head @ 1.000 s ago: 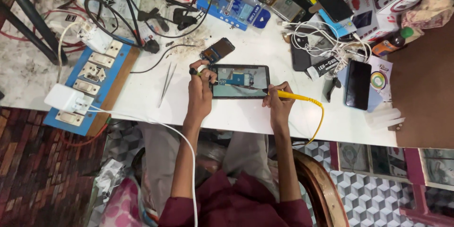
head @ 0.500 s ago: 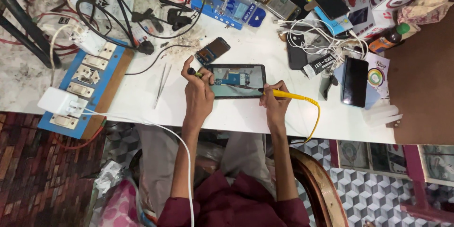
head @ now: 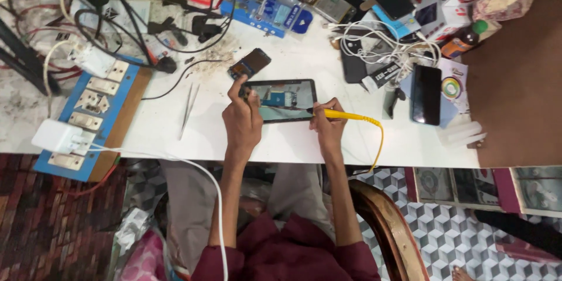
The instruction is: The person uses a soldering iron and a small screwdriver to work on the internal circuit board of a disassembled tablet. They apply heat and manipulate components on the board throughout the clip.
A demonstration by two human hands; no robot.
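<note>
An opened tablet (head: pixel 285 99) lies flat on the white table (head: pixel 205 134), its insides showing. My left hand (head: pixel 242 118) rests on the tablet's left end, fingers curled on that edge and the forefinger raised. My right hand (head: pixel 328 124) grips a yellow pen-shaped tool (head: pixel 345 116) with a yellow cord, its tip at the tablet's right end. A small dark phone (head: pixel 249 63) lies just beyond the tablet, apart from both hands.
Metal tweezers (head: pixel 188 110) lie left of my left hand. A blue switch board (head: pixel 88 117) sits at the table's left edge. A black phone (head: pixel 426 102), white cables (head: pixel 386 52), boxes and a blue device (head: pixel 266 13) crowd the back and right. A wooden chair (head: pixel 392 228) is below.
The view shifted slightly. My left hand slid a little along the tablet's left end and lifted its forefinger. My right hand kept the yellow tool at the right end.
</note>
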